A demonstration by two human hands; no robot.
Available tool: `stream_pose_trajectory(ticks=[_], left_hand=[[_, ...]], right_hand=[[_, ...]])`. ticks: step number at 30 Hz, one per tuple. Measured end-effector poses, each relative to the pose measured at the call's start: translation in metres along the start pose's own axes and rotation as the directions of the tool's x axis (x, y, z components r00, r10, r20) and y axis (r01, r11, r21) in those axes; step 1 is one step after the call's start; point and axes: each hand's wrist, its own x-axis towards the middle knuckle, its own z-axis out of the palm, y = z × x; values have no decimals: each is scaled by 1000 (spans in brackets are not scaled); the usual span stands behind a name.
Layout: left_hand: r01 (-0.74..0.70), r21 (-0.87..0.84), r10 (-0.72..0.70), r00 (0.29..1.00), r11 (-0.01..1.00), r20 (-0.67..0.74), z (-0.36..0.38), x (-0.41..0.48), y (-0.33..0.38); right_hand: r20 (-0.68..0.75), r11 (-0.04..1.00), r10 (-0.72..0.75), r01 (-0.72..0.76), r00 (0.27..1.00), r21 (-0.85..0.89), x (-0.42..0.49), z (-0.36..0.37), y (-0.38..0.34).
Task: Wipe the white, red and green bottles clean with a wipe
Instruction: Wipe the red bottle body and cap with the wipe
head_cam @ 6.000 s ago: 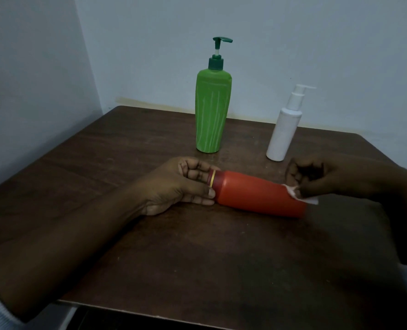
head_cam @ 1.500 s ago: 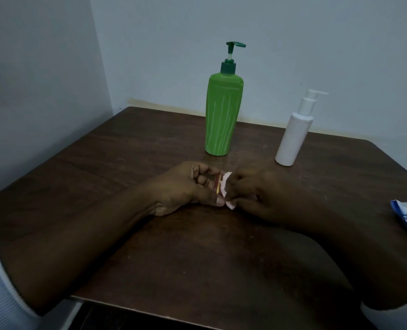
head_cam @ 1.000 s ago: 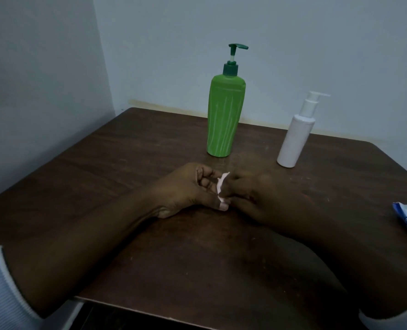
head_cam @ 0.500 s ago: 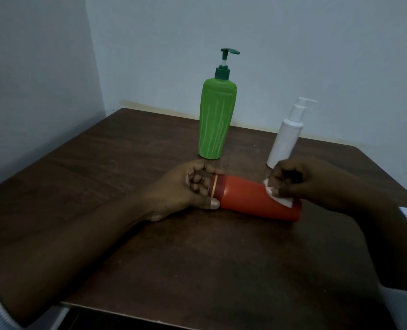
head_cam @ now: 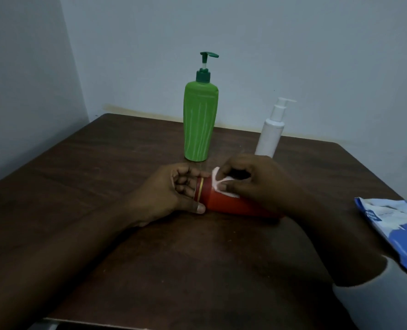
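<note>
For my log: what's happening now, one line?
left hand: grips red bottle | right hand: holds wipe on it | green bottle, white bottle: upright

Left hand point(head_cam: 171, 196) hides cap of red bottle point(head_cam: 224, 203).

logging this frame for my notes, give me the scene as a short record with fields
red bottle: lying on its side on the table
left hand: grips its cap end
right hand: pinches the wipe against the bottle near the cap
green bottle: upright, behind the hands
white bottle: upright, right of the green one
wipes pack: at the table's right edge
</note>
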Motion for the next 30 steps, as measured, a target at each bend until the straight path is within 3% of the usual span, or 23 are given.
stream_pose_trajectory(ticks=[5,10,14,17,25,27,30], left_hand=[[17,-2,-17,1000,1000,-18,0,-4,-15],[26,-65,-28,999,998,-20,-1,-5,-14],[78,-152,-81,997,985,-12,0,-6,-12],[130,-215,-150,985,968,-83,-1,-4,-8],[175,-166,-208,955,971,-212,6,-1,-4],[188,-141,-216,951,972,-220,2,-2,-3],[183,-59,-192,957,981,-219,2,-3,-4]], right_hand=[[248,967,169,-210,954,148,-31,-35,39],[337,930,233,-310,912,197,-46,-54,61],[270,953,236,-277,934,126,-45,-48,64],[254,960,205,-245,945,134,-42,-42,60],[167,978,112,-138,980,156,-40,-30,31],[76,984,67,-79,995,157,-33,-13,8],[-124,997,-72,75,990,17,-23,17,-19]])
